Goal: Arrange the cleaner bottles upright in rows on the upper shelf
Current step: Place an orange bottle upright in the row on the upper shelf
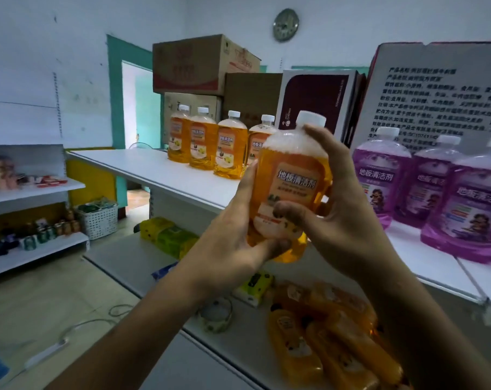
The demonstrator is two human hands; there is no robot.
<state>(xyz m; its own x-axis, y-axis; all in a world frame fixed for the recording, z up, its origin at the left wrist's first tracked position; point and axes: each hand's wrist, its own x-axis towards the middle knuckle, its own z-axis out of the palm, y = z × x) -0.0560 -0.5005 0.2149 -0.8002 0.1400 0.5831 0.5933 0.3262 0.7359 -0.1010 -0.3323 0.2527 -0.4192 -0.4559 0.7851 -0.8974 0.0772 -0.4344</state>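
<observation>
Both hands grip one orange bottle (290,190) upright in mid-air: left hand (238,237) cups its base, right hand (340,209) wraps its side | below hands: orange bottles (331,342) lie flat | beyond hands: upper shelf (165,170), orange row (219,142); purple bottles (435,192) right | risk: clipping the nearest standing bottle could topple the row.

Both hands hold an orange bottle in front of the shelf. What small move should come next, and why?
Probably carry the held bottle forward and set it upright just right of the orange row. Four bottles stand there, and bare upper shelf remains between them and the purple bottles.
</observation>
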